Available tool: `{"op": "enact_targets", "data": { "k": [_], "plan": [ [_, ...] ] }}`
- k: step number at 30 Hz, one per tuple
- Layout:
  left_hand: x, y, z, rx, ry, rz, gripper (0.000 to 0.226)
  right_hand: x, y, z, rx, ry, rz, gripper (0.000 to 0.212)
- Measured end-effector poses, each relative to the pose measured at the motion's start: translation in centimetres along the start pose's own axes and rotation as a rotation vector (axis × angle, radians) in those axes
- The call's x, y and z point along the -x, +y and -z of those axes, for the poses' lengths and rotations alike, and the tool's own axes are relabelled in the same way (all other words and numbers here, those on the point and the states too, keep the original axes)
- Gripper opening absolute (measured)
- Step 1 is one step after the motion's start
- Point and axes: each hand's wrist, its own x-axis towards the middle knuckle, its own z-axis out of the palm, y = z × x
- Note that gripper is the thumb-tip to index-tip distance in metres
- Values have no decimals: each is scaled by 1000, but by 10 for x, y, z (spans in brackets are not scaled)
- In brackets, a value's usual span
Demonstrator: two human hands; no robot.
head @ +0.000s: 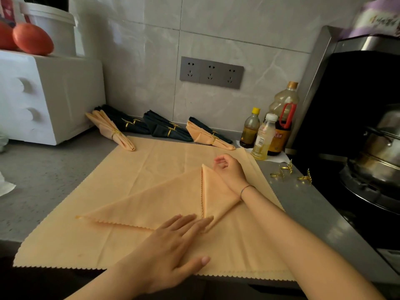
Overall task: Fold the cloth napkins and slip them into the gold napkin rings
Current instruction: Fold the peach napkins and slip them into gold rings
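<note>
A peach napkin (164,202) lies folded into a triangle on top of a larger peach cloth (91,239) spread flat on the counter. Its right corner is turned up into a narrow flap (211,191). My left hand (173,245) presses flat on the bottom point of the fold, fingers straight. My right hand (227,169) rests its edge along the flap near the top tip, fingers loosely curled and holding nothing. Loose gold napkin rings (281,171) lie to the right, another gold ring (305,177) beside them. Along the wall lie finished napkins in rings: a peach one (112,131), dark ones (164,128), and a peach-and-dark pair (207,136).
A white appliance (43,98) stands at the left with red fruit (32,38) on top. Oil and sauce bottles (266,135) cluster at the back right. A stove with a steel pot (381,152) fills the right side. Wall sockets (211,72) sit above the napkins.
</note>
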Motion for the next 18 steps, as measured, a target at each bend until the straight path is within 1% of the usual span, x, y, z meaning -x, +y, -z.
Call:
{"op": "enact_targets", "data": {
  "k": [2, 3, 5, 6, 7, 8, 9, 10, 12, 15, 18],
  "plan": [
    [-1, -1, -3, -24, -7, -11, 62, 15, -10, 17, 42, -2, 84, 22],
    [-2, -2, -4, -41, -8, -12, 62, 27, -13, 25, 71, -28, 132, 27],
    [-2, -1, -3, -54, -8, -2, 65, 61, -15, 40, 121, -154, 236, 40],
    [-2, 0, -3, -50, -12, 5, 66, 79, -14, 45, 154, -238, 290, 51],
    [-2, 2, -2, -45, -17, 9, 67, 98, -11, 50, 215, -319, 339, 64],
    [-2, 3, -1, -47, -22, 12, 68, 115, -9, 53, 303, -399, 366, 71],
    [-1, 4, -2, -52, -25, 17, 69, 130, -7, 55, 396, -478, 371, 71],
    [-1, 5, -3, -59, -23, 22, 70, 144, -6, 57, 470, -550, 369, 65],
    [0, 5, -6, -80, -1, 33, 71, 161, -6, 57, 531, -639, 378, 56],
    [0, 8, -10, -98, 8, 48, 73, 167, 0, 56, 577, -686, 388, 55],
    [-1, 11, -7, -98, -3, 63, 76, 161, 5, 57, 585, -689, 368, 52]
  ]
}}
